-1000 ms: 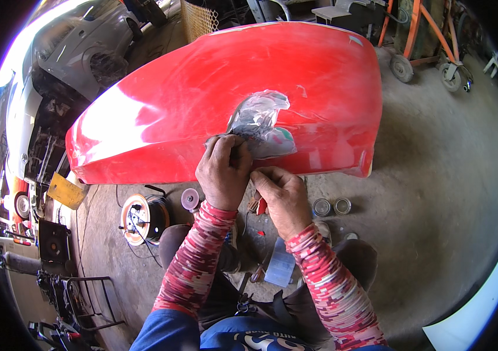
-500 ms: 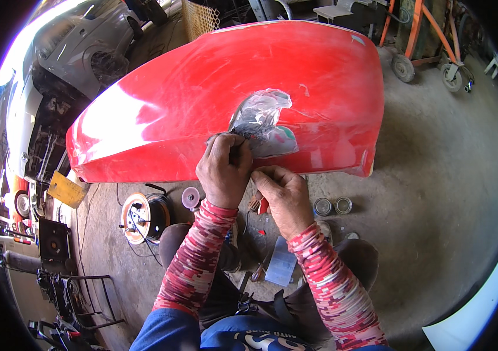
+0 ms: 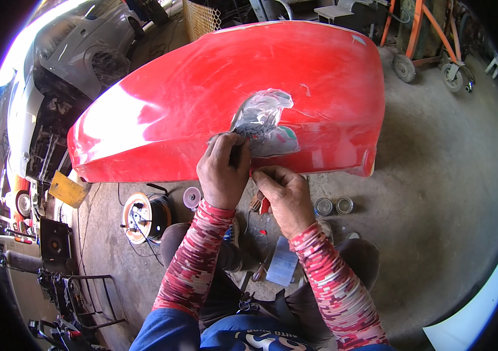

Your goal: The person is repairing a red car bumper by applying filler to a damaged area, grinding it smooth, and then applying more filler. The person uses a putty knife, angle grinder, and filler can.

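A large red car body panel [image 3: 202,76] lies across the view in front of me. On it is a rough grey-white patch [image 3: 260,110], dark and broken at its lower left edge. Against that dark edge my left hand [image 3: 223,175] is closed in a pinch, its fingertips touching the panel; what they hold is too small to make out. My right hand [image 3: 287,193] is just right of it, by the panel's lower edge, with thumb and fingers pressed together. Anything between those fingers is hidden.
On the concrete floor stand an orange-and-black cable reel [image 3: 138,217], a pink sanding disc [image 3: 191,197], two small round cans [image 3: 324,206] and a translucent plastic box [image 3: 282,261]. An orange wheeled frame [image 3: 415,35] is behind at right. A partly stripped grey car [image 3: 73,44] is at far left.
Both hands stay in nearly the same place, still closed. The whole view has shifted very slightly; the panel and the patch look the same.
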`<state>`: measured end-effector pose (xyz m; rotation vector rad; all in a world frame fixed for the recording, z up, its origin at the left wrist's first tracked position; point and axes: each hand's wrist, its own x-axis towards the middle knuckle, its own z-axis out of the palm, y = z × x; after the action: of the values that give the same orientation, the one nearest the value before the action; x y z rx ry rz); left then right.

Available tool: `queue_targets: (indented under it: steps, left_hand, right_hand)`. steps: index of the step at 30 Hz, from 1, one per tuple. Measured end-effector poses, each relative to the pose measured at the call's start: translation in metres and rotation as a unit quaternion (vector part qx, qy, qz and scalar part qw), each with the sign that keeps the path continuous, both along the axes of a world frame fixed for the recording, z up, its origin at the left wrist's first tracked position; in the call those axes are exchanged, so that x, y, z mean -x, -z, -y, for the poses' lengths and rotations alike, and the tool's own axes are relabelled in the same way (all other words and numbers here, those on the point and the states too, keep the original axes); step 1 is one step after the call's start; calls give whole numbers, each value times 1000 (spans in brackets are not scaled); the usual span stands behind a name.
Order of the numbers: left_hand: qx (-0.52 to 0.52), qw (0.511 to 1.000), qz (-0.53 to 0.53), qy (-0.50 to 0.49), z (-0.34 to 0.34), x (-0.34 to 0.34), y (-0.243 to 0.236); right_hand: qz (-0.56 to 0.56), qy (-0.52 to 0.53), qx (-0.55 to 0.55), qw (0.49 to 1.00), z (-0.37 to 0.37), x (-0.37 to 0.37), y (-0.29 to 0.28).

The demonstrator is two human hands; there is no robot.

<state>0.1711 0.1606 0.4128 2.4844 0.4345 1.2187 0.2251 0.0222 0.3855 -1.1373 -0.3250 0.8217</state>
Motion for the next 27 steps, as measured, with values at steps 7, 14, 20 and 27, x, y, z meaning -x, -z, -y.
queue_targets:
  steps: [7, 14, 20, 27]
  left_hand:
    - [11, 1000, 2, 7, -1, 3, 2]
    - [-21, 999, 10, 44, 3, 9, -2]
    - [61, 995, -33, 77, 16, 40, -5]
    - [136, 968, -147, 150, 14, 84, 1]
  right_hand:
    - [13, 0, 5, 1000, -1, -1, -4]
    - [-65, 23, 7, 998, 2, 0, -13]
    - [-23, 53, 22, 998, -3, -4, 5]
    - [0, 26, 29, 999, -5, 3, 8]
